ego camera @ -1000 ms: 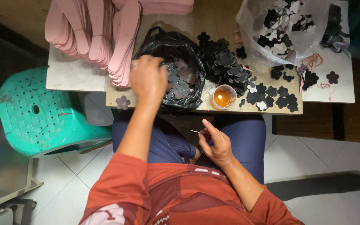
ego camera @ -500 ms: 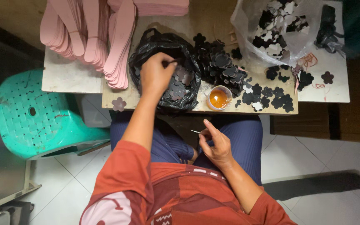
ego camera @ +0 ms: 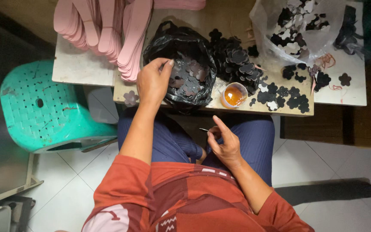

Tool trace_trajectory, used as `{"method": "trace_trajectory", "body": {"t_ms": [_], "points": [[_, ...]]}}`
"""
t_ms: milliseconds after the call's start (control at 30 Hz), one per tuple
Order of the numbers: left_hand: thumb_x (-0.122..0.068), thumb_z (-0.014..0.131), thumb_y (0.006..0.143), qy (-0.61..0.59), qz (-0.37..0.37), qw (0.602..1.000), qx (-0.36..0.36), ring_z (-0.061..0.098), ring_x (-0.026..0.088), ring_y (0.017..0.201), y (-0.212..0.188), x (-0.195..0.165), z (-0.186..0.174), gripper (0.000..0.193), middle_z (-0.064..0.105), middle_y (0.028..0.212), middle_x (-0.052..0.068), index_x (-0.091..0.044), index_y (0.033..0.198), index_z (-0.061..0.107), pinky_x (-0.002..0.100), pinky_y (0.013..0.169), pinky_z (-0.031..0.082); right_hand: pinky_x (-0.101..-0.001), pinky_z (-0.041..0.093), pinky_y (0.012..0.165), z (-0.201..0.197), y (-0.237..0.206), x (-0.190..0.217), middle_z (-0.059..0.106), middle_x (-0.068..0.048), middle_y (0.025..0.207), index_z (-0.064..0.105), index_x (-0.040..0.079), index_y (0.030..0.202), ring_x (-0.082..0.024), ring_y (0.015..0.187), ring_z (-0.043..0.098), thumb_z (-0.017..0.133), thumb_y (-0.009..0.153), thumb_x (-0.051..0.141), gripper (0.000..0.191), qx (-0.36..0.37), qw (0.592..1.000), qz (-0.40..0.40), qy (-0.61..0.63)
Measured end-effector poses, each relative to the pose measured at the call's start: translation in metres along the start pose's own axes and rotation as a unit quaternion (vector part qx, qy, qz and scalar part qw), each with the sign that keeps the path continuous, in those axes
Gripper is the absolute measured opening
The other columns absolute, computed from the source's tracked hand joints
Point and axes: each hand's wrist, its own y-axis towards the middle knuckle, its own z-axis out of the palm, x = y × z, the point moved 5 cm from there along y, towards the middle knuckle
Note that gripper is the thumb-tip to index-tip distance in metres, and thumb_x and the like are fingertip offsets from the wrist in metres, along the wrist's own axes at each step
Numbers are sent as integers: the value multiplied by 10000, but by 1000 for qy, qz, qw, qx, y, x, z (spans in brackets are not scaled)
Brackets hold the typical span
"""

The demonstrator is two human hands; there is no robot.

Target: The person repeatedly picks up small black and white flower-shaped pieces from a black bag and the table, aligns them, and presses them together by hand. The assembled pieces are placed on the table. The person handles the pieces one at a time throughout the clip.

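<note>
My left hand [ego camera: 152, 81] reaches into a black plastic bag [ego camera: 181, 51] on the low table, its fingers pinched over the dark flower-shaped cutouts [ego camera: 190, 77] inside. Whether it holds a piece I cannot tell. My right hand [ego camera: 222, 141] rests over my lap below the table edge, fingers closed on a thin needle-like tool [ego camera: 204, 129]. A small cup of orange glue [ego camera: 234, 95] stands just right of the bag.
Stacks of pink sole-shaped pieces [ego camera: 108, 30] lie at the table's left. A pile of dark flowers [ego camera: 237, 60], a clear bag of flowers [ego camera: 299, 25] and loose flowers [ego camera: 284, 96] sit to the right. A green plastic stool [ego camera: 44, 107] stands at left.
My left hand has shifted slightly within the black bag and its fingers have pinched together. My right hand has stayed over my lap with the thin tool.
</note>
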Motion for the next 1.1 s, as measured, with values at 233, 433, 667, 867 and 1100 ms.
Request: {"method": "trace_trajectory", "body": {"t_ms": [233, 433, 667, 867, 1100], "points": [[-246, 680, 951, -122, -84, 986, 81, 731, 238, 737, 5, 9, 7, 195, 761, 852, 91, -123, 1071, 771, 352, 713, 562, -245, 559, 655, -4, -2, 2, 717, -52, 891, 534, 28, 1444, -110, 701, 671, 745, 853, -62, 634, -21, 999, 10, -23], [-242, 708, 951, -55, -53, 996, 50, 705, 221, 722, 4, 1, 5, 168, 766, 781, 57, -133, 1034, 805, 367, 656, 527, -245, 559, 657, -4, -2, 1, 719, -50, 889, 530, 33, 1451, -107, 697, 667, 742, 854, -61, 640, -20, 999, 18, -21], [-259, 676, 947, -162, -144, 970, 110, 715, 185, 705, -8, 0, 11, 184, 742, 764, 60, -144, 1060, 766, 364, 667, 556, -246, 568, 673, 0, 1, 9, 719, -48, 891, 525, 43, 1459, -109, 710, 677, 737, 848, -60, 655, -18, 1000, 15, -16], [-249, 784, 921, 6, 268, 949, -165, 697, 256, 939, -13, -32, -19, 83, 740, 1075, 191, -178, 964, 777, 309, 797, 558, -244, 560, 656, -2, -1, 13, 716, -47, 885, 529, 45, 1456, -111, 692, 667, 741, 848, -58, 652, -17, 1000, 14, -19], [-248, 672, 992, -477, -219, 836, 158, 716, 143, 983, -22, 11, 25, 336, 750, 1139, 82, -53, 1261, 720, 275, 837, 624, -226, 551, 707, -6, -14, 4, 713, -37, 917, 499, 37, 1490, -81, 753, 642, 744, 889, -42, 653, -43, 995, 88, 28]]}}
